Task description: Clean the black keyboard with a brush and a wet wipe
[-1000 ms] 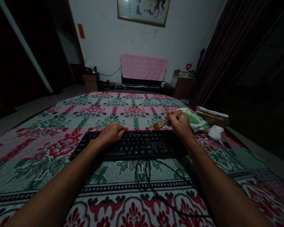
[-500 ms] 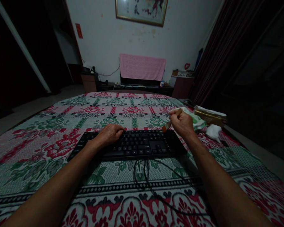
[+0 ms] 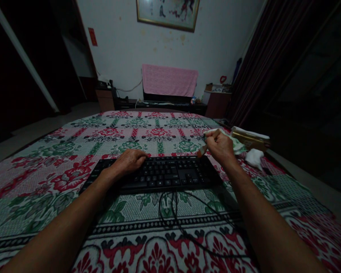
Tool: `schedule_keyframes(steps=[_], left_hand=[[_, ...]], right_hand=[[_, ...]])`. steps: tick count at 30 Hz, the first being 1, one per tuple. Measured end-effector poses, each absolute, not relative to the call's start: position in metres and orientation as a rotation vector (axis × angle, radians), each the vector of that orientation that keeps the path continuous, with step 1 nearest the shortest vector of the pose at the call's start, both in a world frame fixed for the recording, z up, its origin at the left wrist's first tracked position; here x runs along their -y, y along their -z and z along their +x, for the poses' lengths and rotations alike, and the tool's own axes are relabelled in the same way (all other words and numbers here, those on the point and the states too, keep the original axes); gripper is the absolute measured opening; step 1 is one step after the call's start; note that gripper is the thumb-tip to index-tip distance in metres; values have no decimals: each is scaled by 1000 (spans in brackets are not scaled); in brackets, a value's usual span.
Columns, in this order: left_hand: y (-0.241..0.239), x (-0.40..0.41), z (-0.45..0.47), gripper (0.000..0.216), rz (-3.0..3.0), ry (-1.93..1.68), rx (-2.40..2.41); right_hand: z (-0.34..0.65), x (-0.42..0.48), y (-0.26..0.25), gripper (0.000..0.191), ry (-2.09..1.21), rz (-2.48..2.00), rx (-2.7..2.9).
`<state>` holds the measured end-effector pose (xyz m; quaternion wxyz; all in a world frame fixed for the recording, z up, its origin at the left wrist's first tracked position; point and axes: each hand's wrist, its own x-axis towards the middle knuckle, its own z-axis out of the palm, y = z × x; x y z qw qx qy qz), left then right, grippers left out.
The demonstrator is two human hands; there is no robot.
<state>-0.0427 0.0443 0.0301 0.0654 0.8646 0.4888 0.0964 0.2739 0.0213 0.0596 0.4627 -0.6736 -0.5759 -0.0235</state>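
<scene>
A black keyboard point(image 3: 165, 175), long and flat with rows of small square keys, lay on a woven cover point(image 3: 74, 176) patterned with red and green flowers. Its thin cord point(image 3: 187, 235) spread in loose loops on the near side. The left hand point(image 3: 129, 161) rested over the keyboard's left part, its thumb toward the far edge; most of its fingers were hidden, so I could not tell whether they gripped. The right hand point(image 3: 221, 148) had its fingers clamped on the wooden handle of a flat brush point(image 3: 201, 152), whose orange-brown bristles pointed down at the keyboard's far edge, toward the right end; whether they touched, I could not tell. To the right sat a crumpled white wad point(image 3: 254, 157) and a shiny gold box point(image 3: 250, 141).

A second earlier, the brush was held flatter and farther left; it had since moved right and tipped steeper. The left hand had stayed put on the keyboard.
</scene>
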Motion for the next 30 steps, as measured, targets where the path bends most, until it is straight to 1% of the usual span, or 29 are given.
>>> schedule_keyframes(steps=[4, 9, 12, 14, 19, 21, 23, 27, 30], left_hand=[[-31, -45, -46, 41, 2598, -284, -1487], [-27, -52, -52, 36, 2580, -307, -1562], [-26, -54, -54, 34, 2552, -302, -1586], [-26, -53, -55, 33, 2550, -301, -1587], [-28, -52, -54, 32, 2540, -310, -1564], [-28, -51, -54, 33, 2539, -305, -1561], [-29, -51, -54, 33, 2548, -290, -1559], [-30, -49, -54, 34, 2561, -258, -1575], [-32, -48, -53, 33, 2557, -261, -1576]], right_hand=[[277, -23, -59, 25, -5, -1678, 1399], [291, -23, -63, 21, 164, -1799, 1371], [289, -21, -65, 20, 206, -1766, 1360], [281, -20, -66, 21, 148, -1687, 1365], [253, -21, -60, 26, -159, -1448, 1435], [250, -21, -58, 27, -181, -1457, 1458], [253, -21, -57, 26, -102, -1548, 1463], [268, -16, -63, 22, 182, -1764, 1485], [270, -12, -67, 19, 304, -1769, 1503]])
